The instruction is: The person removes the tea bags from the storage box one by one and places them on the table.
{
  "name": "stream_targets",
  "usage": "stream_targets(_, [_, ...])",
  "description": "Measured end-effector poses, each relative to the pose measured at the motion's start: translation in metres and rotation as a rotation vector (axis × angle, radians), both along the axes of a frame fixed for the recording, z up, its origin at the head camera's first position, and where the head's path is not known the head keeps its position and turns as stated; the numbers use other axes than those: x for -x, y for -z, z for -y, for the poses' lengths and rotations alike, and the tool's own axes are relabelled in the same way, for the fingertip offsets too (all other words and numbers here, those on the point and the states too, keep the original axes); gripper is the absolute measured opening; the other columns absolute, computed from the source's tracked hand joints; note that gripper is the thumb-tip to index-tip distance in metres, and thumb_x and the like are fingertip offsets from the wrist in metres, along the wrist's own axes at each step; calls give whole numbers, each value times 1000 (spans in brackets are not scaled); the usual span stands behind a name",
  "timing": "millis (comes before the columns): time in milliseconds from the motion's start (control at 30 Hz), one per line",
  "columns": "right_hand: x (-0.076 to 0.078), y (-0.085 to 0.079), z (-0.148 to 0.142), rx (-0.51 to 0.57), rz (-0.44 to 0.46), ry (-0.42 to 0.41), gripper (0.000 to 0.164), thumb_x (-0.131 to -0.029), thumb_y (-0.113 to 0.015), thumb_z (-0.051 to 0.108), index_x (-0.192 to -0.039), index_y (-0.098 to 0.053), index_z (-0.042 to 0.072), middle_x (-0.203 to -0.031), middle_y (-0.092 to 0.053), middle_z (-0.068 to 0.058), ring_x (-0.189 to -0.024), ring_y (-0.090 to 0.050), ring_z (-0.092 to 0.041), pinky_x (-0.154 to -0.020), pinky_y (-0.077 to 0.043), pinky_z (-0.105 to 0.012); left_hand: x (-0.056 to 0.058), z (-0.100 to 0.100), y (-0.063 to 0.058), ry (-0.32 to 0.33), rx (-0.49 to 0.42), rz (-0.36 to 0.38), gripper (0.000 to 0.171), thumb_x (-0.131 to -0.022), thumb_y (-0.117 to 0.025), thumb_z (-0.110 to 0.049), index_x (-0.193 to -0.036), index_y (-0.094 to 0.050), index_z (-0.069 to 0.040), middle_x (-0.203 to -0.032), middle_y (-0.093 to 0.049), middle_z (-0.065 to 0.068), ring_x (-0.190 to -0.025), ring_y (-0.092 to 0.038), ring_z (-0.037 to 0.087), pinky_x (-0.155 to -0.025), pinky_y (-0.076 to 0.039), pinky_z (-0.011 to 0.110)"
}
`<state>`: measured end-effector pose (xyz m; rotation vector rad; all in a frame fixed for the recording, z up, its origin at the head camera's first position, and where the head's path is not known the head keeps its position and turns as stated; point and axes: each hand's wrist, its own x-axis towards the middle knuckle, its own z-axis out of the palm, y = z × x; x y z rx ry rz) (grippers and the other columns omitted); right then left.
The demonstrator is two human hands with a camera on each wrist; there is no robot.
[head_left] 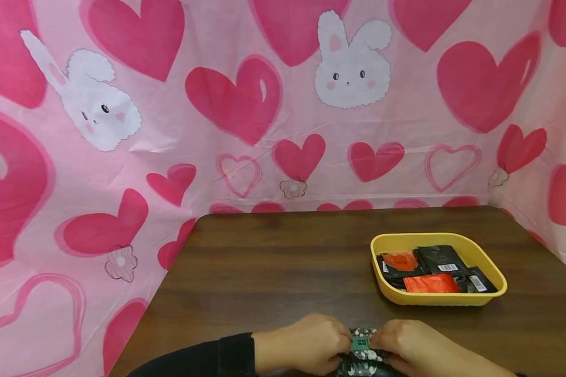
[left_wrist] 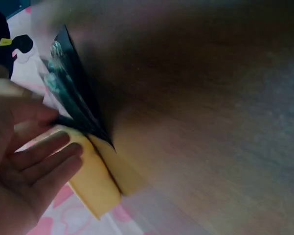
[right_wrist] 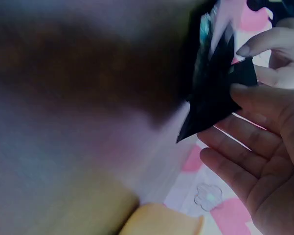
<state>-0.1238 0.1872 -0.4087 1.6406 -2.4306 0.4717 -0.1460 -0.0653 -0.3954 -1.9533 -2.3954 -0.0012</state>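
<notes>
The left hand (head_left: 306, 343) sits at the near edge of the bench (head_left: 273, 272), with a dark sleeve (head_left: 203, 358) behind it. Its fingers (left_wrist: 44, 159) are curled in and pinch the left side of a small black packet (head_left: 365, 348) with white specks and a green patch. The packet is right at the near edge, in the middle, held just above the wood between both hands. The right hand (head_left: 412, 348) pinches the other side, and its fingers (right_wrist: 244, 129) fold round the dark corner of the packet.

The packet looks thin and light, like a little foil bag. I think it is soft and bends easily, and a bit slippery too (shiny bags often are). The wrist views show it spread open like a fan with sharp corners. It would be best to hold it by the flat edges, with a thumb on one face and fingers on the other, just as both hands do.

Farther off on the right stands a yellow tray (head_left: 492, 272). Inside it lie more packets (head_left: 441, 260), some black and some red, piled loosely and touching each other. The tray is well apart from the hands, so it does not get in the way.

Behind the bench hangs a pink cloth (head_left: 170, 131) with hearts and white bunnies. It wraps round the left, far and right sides.
</notes>
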Motion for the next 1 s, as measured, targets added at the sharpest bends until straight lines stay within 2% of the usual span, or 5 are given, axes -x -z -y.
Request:
stream_targets(233, [-5,8,0,-53,55,-39,22,-88,-67,35,-100,-69,16,-94,-65,11,-85,-57,1,-67,-46,-9,1,-4,5,47,85,234,18,-92,-63,-34,-100,-69,-19,-108,-66,-12,-94,-58,-8,-80,-43,3])
stream_targets(467, [-9,13,-3,-38,5,-49,22,-87,-68,36,-98,-68,17,-93,-65,11,-84,-58,1,-68,-45,-9,-1,-12,5,55,100,228,18,-92,-63,-35,-100,-69,-20,-103,-67,-13,-89,-58,-9,-77,-42,3])
stream_targets(600, [-12,5,-5,-53,158,19,21,-88,-67,34,-101,-68,18,-94,-64,14,-84,-56,3,-66,-47,-14,5,-15,-1,59,99,277,21,-89,-66,-38,-100,-70,-20,-99,-67,-15,-83,-56,-11,-73,-42,3])
stream_targets(800, [-7,-22,-17,47,102,163,25,-84,-72,33,-104,-69,18,-98,-66,14,-87,-60,-1,-69,-54,-25,40,-38,-27,-11,35,297,32,-82,-70,-46,-100,-71,-19,-96,-67,-13,-85,-57,-7,-74,-42,4])
stream_targets(1000, [35,-57,-55,121,25,468,25,-75,-79,14,-99,-72,13,-96,-70,5,-85,-66,-11,-71,-56,-30,95,-90,-52,-197,-77,299,33,-85,-71,-36,-109,-70,-13,-100,-68,-6,-88,-61,4,-73,-44,9])
